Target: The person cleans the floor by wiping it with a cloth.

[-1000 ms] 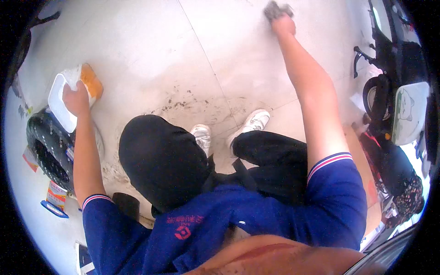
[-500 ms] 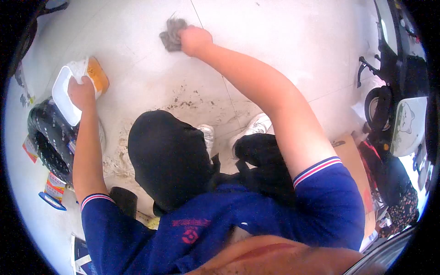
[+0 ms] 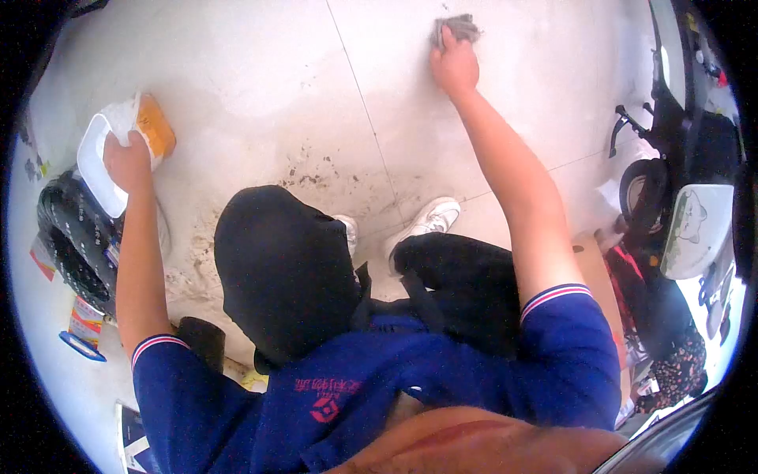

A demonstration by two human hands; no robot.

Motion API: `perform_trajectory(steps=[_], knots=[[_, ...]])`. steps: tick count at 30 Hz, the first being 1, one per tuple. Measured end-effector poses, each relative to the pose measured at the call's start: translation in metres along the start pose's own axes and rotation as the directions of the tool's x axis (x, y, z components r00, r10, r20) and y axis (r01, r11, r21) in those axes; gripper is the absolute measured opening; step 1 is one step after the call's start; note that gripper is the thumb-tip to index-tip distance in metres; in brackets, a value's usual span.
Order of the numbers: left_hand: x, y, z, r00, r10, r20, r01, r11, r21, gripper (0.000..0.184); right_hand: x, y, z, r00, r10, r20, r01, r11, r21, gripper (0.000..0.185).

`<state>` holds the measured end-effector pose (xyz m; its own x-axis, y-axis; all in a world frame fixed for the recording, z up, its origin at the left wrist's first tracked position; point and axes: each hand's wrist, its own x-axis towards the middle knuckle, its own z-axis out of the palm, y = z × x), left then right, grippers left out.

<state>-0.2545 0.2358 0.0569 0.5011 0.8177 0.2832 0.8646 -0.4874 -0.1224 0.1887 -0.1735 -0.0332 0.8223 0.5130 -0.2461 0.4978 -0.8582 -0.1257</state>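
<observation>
My left hand (image 3: pixel 128 162) grips the edge of a white plastic tub (image 3: pixel 101 175) at the left; an orange panel (image 3: pixel 155 126) shows on the tub's far side. Out at the top right of centre, my right hand (image 3: pixel 455 65) presses a crumpled grey cloth (image 3: pixel 458 30) against the pale floor (image 3: pixel 260 47), with its fingers over the near side of the cloth. Dark specks of dirt (image 3: pixel 316 170) lie scattered on the floor between the hands and my white shoes (image 3: pixel 430 220).
Black tyres (image 3: pixel 75 237) stand at the left, near an orange and white packet (image 3: pixel 87 320). A dark cylinder (image 3: pixel 203 340) is by my left elbow. On the right are a wheeled black vehicle (image 3: pixel 646 193), a white panel with a cat drawing (image 3: pixel 695 229) and a cardboard box (image 3: pixel 600 288).
My right hand swept the cloth left across the floor, then back right to the upper right of centre. My left hand stays on the tub, which has barely shifted.
</observation>
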Motion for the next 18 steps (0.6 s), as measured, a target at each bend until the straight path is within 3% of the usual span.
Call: perform_trajectory(steps=[3,5,6,7,9,12,15,18], knots=[[0.004,0.016,-0.019,0.988,-0.069,0.138,0.068,0.998,0.011,0.059,0.036,-0.007,-0.006,1.0,-0.018,-0.012,0.018,0.999,0.044,0.054],[0.004,0.008,-0.006,0.993,-0.061,0.1,0.059,0.998,0.017,0.059,0.055,-0.026,-0.04,0.998,0.054,0.019,-0.056,0.989,0.138,0.036],[0.003,0.007,-0.006,0.995,-0.063,0.082,0.061,0.998,0.028,0.06,0.059,-0.032,-0.049,0.996,0.08,0.041,-0.086,0.979,0.186,0.037],[0.002,0.006,-0.005,0.995,-0.054,0.079,0.052,0.998,0.027,0.06,0.057,-0.028,-0.052,0.993,0.07,0.091,-0.084,0.984,0.158,0.036],[0.003,0.004,-0.005,0.996,-0.048,0.073,0.046,0.999,0.027,0.06,0.055,-0.023,-0.055,0.981,0.044,0.189,-0.064,0.993,0.101,0.052],[0.003,0.009,-0.008,0.997,-0.052,0.063,0.05,0.998,0.036,0.057,0.031,-0.02,-0.032,0.998,0.03,0.054,-0.033,0.998,0.053,0.051],[0.005,0.004,-0.007,0.989,-0.05,0.137,0.051,0.999,-0.007,0.061,0.033,-0.013,-0.027,0.997,-0.013,0.082,0.015,1.0,-0.023,0.048],[0.002,0.002,-0.002,0.998,-0.039,0.054,0.038,0.999,0.012,0.061,0.063,-0.009,-0.026,0.997,0.054,0.052,-0.054,0.999,-0.008,0.042]])
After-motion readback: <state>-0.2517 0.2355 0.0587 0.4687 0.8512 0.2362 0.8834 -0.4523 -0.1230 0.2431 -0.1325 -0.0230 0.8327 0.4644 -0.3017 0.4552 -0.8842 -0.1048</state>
